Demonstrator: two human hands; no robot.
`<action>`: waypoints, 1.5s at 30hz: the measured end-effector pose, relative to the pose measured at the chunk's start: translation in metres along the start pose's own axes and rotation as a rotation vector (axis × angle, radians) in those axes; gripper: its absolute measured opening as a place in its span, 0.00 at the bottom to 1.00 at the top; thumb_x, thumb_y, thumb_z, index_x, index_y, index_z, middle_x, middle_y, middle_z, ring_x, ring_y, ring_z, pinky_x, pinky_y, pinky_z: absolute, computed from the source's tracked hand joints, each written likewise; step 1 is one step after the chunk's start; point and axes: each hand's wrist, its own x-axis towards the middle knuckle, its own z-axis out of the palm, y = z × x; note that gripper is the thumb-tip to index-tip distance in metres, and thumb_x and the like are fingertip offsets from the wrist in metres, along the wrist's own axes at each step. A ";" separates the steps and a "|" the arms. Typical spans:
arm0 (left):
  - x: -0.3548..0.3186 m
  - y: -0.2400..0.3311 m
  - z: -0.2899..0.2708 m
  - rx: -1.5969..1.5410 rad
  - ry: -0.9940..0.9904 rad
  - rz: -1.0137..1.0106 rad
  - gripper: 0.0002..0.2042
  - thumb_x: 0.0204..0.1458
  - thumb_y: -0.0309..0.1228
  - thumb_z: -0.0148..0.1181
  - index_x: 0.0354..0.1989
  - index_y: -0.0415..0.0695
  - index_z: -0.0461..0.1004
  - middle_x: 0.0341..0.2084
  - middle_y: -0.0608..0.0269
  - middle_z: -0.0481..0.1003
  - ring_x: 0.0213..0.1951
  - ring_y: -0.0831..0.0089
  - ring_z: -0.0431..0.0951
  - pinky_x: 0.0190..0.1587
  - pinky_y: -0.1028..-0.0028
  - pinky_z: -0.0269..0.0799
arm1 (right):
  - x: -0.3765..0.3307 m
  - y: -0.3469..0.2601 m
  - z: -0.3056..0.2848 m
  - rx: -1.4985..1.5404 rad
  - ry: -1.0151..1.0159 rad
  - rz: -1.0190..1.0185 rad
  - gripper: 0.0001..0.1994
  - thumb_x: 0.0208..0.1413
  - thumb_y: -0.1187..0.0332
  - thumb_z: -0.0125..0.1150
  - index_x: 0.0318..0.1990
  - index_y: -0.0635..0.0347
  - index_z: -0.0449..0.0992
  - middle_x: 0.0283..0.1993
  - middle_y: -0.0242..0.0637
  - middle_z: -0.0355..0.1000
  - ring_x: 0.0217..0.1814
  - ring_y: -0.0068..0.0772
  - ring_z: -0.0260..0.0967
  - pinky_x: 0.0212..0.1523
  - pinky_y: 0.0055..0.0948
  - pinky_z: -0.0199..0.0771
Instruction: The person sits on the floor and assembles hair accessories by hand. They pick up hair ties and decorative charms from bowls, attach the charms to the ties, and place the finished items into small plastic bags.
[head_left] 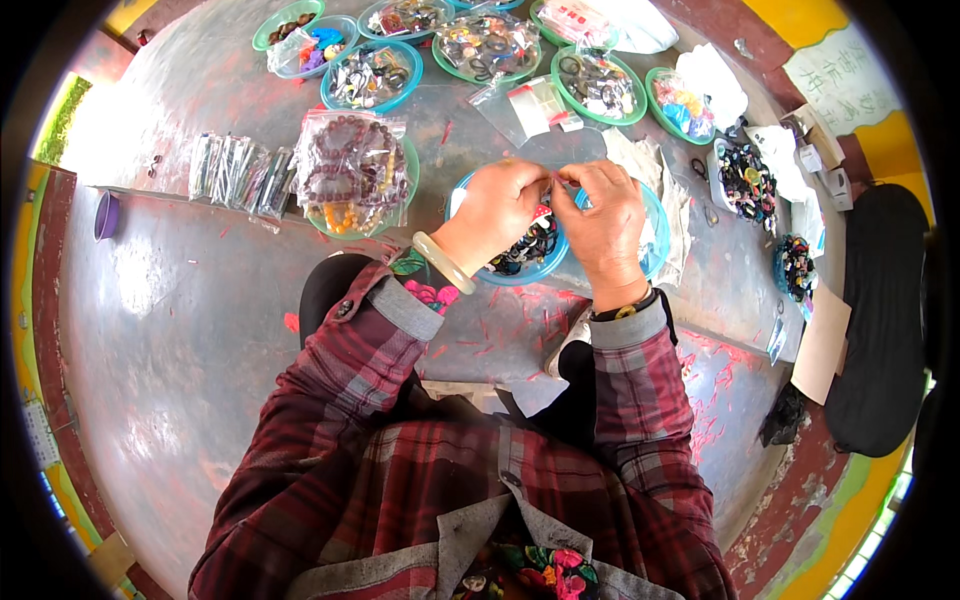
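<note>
My left hand [497, 207] and my right hand [610, 228] meet fingertip to fingertip, both closed in a pinch. What they pinch is too small and too hidden to make out. Directly beneath them stands a blue basin [522, 278] with a pile of dark hair ties [532, 246] that carry small coloured ornaments. A small red and white piece [541, 213] shows just below the left fingers. Partly behind my right hand is a second blue basin [656, 235]; the hand hides most of its inside.
At the left lie bagged beaded bracelets [350, 160] over a green basin and a row of slim packets [240, 172]. Several basins of bagged trinkets [487, 45] line the far side. A white tub of hair ties [745, 185] and a black cushion-like object [880, 320] stand right.
</note>
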 end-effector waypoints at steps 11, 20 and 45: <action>-0.001 0.000 0.003 0.004 -0.016 0.008 0.07 0.46 0.20 0.53 0.33 0.38 0.75 0.30 0.53 0.75 0.33 0.62 0.76 0.35 0.72 0.70 | -0.001 0.005 0.001 -0.016 0.010 0.032 0.03 0.37 0.72 0.60 0.22 0.55 0.71 0.25 0.33 0.68 0.31 0.38 0.67 0.35 0.34 0.62; 0.004 0.002 -0.006 -0.703 -0.122 -0.490 0.10 0.54 0.23 0.49 0.38 0.27 0.71 0.35 0.52 0.74 0.37 0.69 0.77 0.43 0.76 0.73 | 0.001 0.021 -0.024 0.327 0.007 0.357 0.01 0.40 0.76 0.59 0.24 0.62 0.74 0.25 0.34 0.71 0.28 0.27 0.68 0.32 0.26 0.67; 0.004 -0.007 -0.005 -0.964 -0.187 -0.516 0.10 0.55 0.24 0.48 0.41 0.30 0.70 0.39 0.50 0.73 0.43 0.66 0.74 0.50 0.75 0.70 | -0.313 0.147 -0.206 -0.250 -0.013 1.055 0.09 0.47 0.70 0.56 0.33 0.62 0.78 0.29 0.36 0.74 0.31 0.27 0.70 0.34 0.25 0.67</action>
